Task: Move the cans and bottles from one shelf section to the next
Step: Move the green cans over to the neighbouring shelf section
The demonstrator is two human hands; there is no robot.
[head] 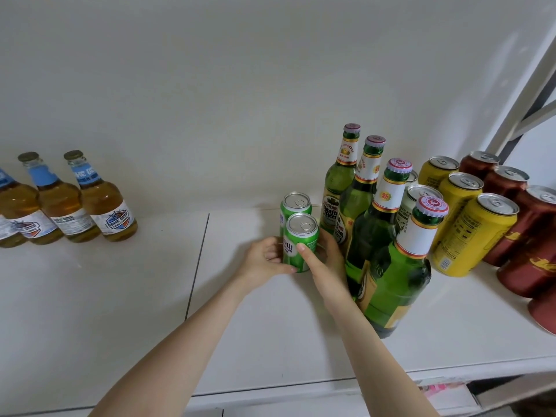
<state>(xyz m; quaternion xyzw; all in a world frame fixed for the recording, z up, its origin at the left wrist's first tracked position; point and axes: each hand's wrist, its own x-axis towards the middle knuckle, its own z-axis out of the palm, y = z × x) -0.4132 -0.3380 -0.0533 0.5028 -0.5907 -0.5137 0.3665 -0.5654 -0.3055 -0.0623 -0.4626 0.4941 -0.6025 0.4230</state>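
Two green cans stand one behind the other on the white shelf, just right of the seam between sections. Both hands hold the nearer green can: my left hand wraps its left side, and my right hand grips its right side with the thumb across the front. The farther green can stands free behind it. Several green glass bottles stand right beside my right wrist.
Three amber bottles with blue labels stand in the left section near the wall. Yellow cans and dark red cans fill the right end. A white frame post rises at the far right.
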